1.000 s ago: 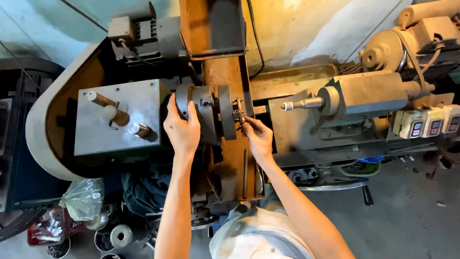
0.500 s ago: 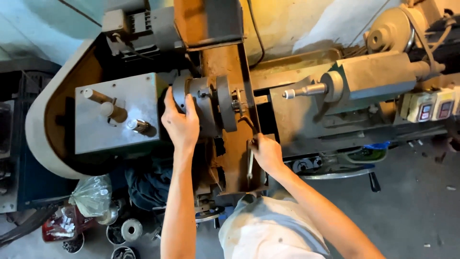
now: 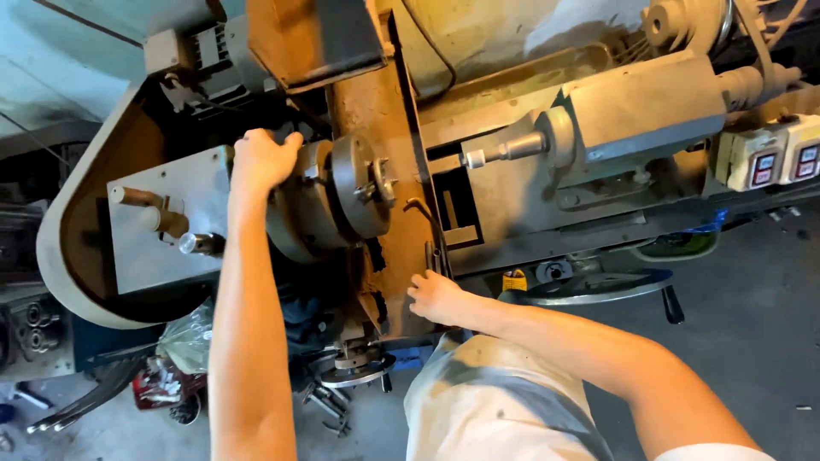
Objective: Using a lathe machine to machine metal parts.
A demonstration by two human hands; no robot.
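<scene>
Your left hand (image 3: 260, 160) curls its fingers over the chuck (image 3: 342, 196), steadying it, while your right hand (image 3: 436, 296), below the chuck, pinches the lever (image 3: 431, 243); next likely calls for gripping it firmly.

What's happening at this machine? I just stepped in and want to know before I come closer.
A person leans over a metal lathe. Their left hand grips the top of the round chuck, while the right hand rests low on the front of the rusty carriage, beside a dark bent handle. The tailstock sits off to the right, apart from the chuck.
</scene>
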